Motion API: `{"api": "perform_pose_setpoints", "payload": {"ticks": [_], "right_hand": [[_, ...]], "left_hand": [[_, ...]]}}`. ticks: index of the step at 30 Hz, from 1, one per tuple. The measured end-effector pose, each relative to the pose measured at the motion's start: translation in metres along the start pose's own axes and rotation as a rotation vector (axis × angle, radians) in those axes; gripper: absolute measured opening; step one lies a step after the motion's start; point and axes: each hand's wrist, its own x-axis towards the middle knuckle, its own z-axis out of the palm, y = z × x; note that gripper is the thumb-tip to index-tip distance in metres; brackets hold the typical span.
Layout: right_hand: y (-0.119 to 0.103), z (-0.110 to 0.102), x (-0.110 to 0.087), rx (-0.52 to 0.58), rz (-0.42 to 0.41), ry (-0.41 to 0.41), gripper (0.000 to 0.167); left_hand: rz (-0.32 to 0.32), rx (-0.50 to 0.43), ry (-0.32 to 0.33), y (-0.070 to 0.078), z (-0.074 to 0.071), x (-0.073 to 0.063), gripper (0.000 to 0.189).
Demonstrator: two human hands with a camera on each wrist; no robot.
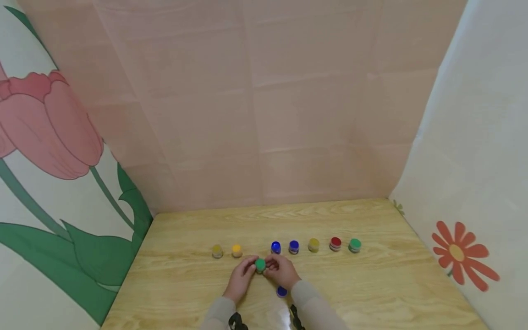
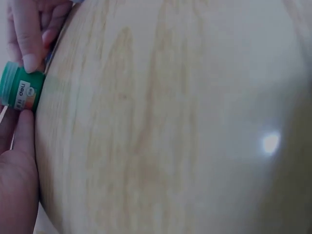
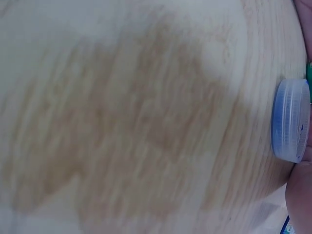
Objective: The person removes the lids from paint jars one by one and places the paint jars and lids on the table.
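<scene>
Between my two hands is a small green paint jar (image 1: 260, 265) with a label on its side. My left hand (image 1: 240, 277) grips it from the left, and in the left wrist view its fingers meet the jar's lower side. From the right, my right hand (image 1: 283, 270) holds the same jar with its fingertips. By the right wrist lies a blue round piece (image 1: 282, 291), partly covered by the arm. The right wrist view shows a translucent ribbed lid (image 3: 291, 120) with blue on it, close beside the right hand.
Behind the hands, small paint jars stand in a loose row on the wooden table (image 1: 173, 275): a yellow jar (image 1: 217, 251), an orange jar (image 1: 237, 250), two blue jars (image 1: 294, 247), another yellow jar (image 1: 313, 245), a red jar (image 1: 335, 244) and a second green jar (image 1: 354, 245). Cloth walls enclose the table.
</scene>
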Motion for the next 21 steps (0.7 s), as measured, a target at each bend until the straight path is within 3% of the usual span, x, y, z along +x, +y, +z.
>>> {"api": "perform_pose_setpoints", "payload": {"ticks": [7, 13, 21], "right_hand": [[0.002, -0.001, 0.003, -0.001, 0.022, -0.024, 0.025], [-0.004, 0.000, -0.001, 0.026, -0.006, -0.031, 0.024], [-0.003, 0.000, -0.001, 0.041, -0.017, -0.016, 0.025]], "left_hand": [[-0.064, 0.041, -0.006, 0.001, 0.000, -0.001, 0.035], [-0.063, 0.049, 0.015, -0.004, 0.000, -0.002, 0.032], [-0.060, -0.008, 0.033, -0.010, 0.001, -0.001, 0.026]]}}
